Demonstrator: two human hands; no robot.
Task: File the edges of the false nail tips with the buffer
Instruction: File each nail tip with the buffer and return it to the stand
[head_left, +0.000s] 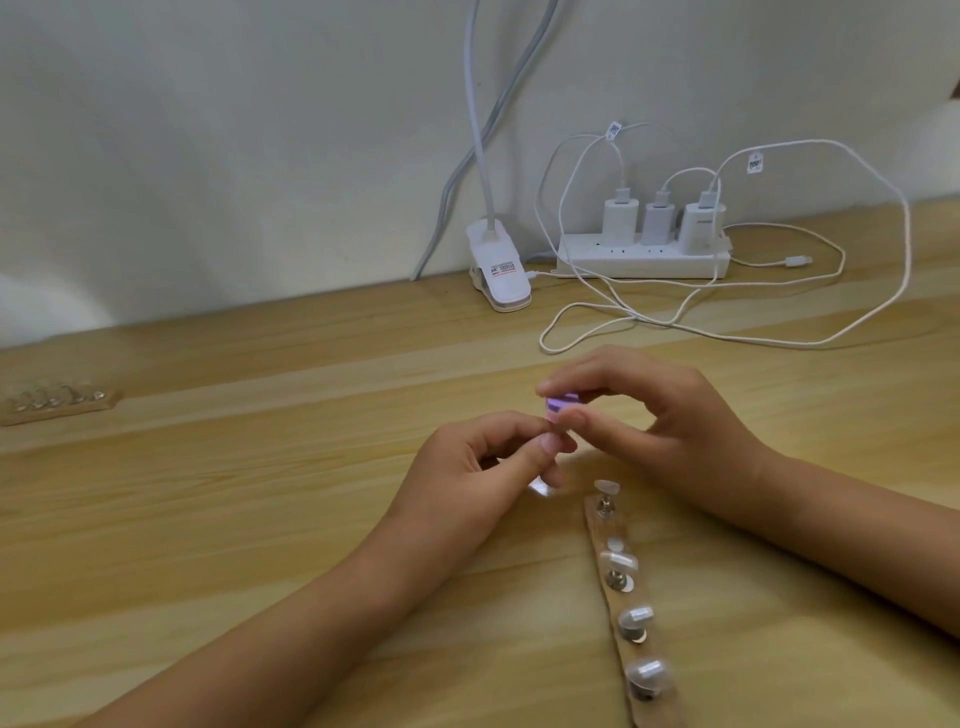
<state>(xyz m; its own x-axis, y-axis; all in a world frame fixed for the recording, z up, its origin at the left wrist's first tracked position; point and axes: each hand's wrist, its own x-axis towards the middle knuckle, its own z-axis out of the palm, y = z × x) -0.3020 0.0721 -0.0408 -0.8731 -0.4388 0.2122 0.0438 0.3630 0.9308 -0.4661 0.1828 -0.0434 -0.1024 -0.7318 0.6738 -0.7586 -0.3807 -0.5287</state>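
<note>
My right hand (660, 415) pinches a small purple buffer block (718, 402) between thumb and forefinger, just above the table's middle. My left hand (483, 467) meets it from the left, thumb and forefinger pinching something small right under the buffer; the false nail tip there is hidden by my fingers. A bit of its stand shows below my left fingers (537, 487). A wooden holder strip (605, 525) runs toward me at the lower right, carrying several clear nail tips (636, 617) on metal pegs.
A second wooden strip with nail tips (57, 402) lies at the far left. At the back stand a white clip lamp (501, 270), a power strip (644, 257) with three chargers, and loose white cables (727, 332) looping over the wooden table (260, 493).
</note>
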